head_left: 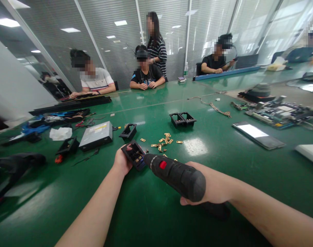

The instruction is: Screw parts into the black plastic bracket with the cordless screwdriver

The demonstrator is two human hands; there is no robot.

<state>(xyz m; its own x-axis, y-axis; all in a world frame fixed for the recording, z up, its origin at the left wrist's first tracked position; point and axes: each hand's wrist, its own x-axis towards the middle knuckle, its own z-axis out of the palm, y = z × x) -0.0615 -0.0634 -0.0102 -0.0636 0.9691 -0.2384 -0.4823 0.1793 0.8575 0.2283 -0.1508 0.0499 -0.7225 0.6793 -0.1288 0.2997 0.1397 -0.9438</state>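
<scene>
My left hand [122,159] grips a small black plastic socket housing [134,155] with brass contacts inside, held just above the green table [146,212]. My right hand [213,188] is wrapped round the handle of a black electric screwdriver [175,175] with a red button. Its tip points into the housing. Just beyond the housing lie several small brass plates [164,140] scattered on the table.
More black housings [182,119] [128,131] lie farther out, with an optical drive [96,135], white cloth [60,133] and tools at left. A phone [258,134] and circuit boards [280,113] sit at right. Several other people sit or stand along the far edge.
</scene>
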